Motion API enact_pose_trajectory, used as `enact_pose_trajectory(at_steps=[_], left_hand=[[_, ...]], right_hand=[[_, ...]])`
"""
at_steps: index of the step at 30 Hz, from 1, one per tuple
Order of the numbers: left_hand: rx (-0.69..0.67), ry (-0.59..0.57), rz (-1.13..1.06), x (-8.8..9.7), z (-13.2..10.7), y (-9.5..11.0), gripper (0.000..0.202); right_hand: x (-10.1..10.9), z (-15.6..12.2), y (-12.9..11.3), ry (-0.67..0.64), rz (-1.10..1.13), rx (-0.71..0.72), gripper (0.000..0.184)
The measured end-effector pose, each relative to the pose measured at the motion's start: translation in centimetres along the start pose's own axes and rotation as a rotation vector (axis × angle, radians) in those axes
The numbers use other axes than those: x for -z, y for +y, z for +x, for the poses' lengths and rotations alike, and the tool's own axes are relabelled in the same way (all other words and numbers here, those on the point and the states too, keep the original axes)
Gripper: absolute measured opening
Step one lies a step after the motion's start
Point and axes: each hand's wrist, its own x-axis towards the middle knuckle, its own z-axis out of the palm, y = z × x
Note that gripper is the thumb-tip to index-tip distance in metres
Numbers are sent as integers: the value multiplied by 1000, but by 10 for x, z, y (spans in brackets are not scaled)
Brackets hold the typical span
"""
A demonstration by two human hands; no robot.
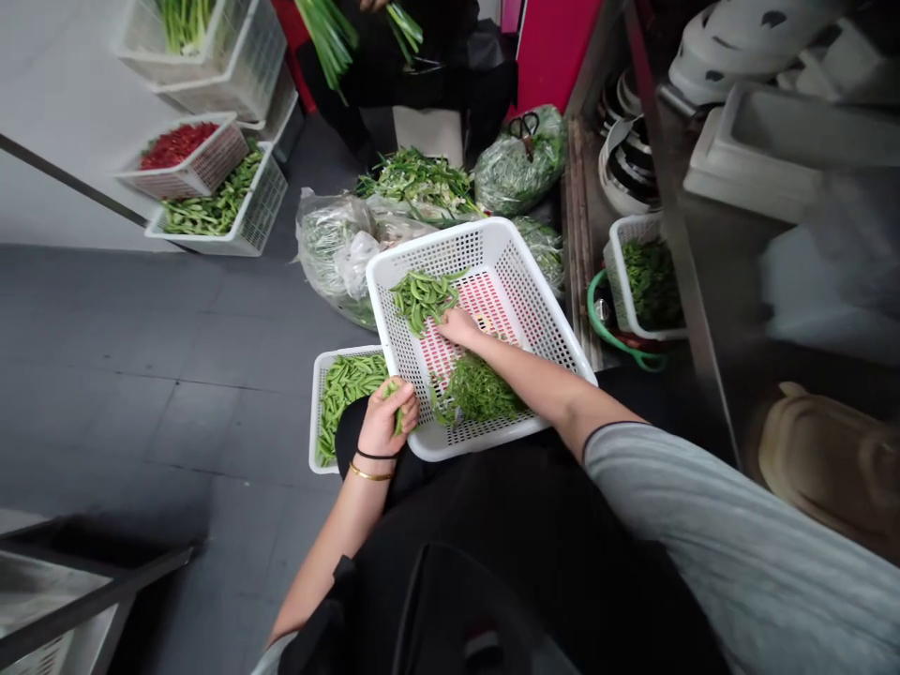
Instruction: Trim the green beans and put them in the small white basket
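A white plastic basket (555, 328) rests tilted across my lap. Inside it, green pea pods (424, 298) lie in a pile at the far left, and thin green trimmings (482, 389) are heaped near me. My left hand (389, 414) is closed around a few pea pods beside the basket's left rim. Reaching into the basket, my right hand (458, 328) has its fingers curled at the near edge of the pod pile; their tips are hidden, so what they grip cannot be made out. A second white basket (316, 412), full of pea pods, stands on the floor by my left knee.
Bagged greens (334, 239) and loose leafy stalks (426, 178) lie beyond the basket. Another person (422, 80) sits opposite with green stalks (327, 37). Stacked vegetable baskets (243, 211) stand left. A metal shelf (693, 309) with tubs runs along the right.
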Motion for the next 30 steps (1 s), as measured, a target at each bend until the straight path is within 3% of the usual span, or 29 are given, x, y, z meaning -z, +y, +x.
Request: enact_pose_trajectory(at_steps=[3,6,9,12,14,16,18,21,23,27,29,30], left_hand=[[-19,118,161,0,3,-6,33],[-27,203,348,-7,12,-21,33],[12,212,408,-18,16,-32,38],[10,166,310,-26,11,-34,37],[5,122,243,-29,4,-30,33],[11,93,208,-32,-3,-26,29],[7,80,197,-34,-8,-23,27],[-3,76,211,-37,-9,-21,27],[-25,93,220,-40,-6,-20,28],[-154,183,282,-45,3,-22,42],[-222,213,341,-43,5,-23,54],[-230,195,360,-42,5,-23,59]], right_hand=[[12,-35,11,34,-43,46,24],[21,-92,12,76,-169,193,27],[20,-146,5,120,-290,383,29],[20,-176,6,156,-182,554,25],[23,-182,12,186,19,574,20],[27,-183,20,170,275,502,18],[29,-185,24,68,513,441,16],[31,-188,24,-91,700,478,20],[32,-188,22,-47,651,529,22],[38,-181,14,189,338,654,16],[40,-176,11,149,289,682,16],[41,-174,9,62,327,682,17]])
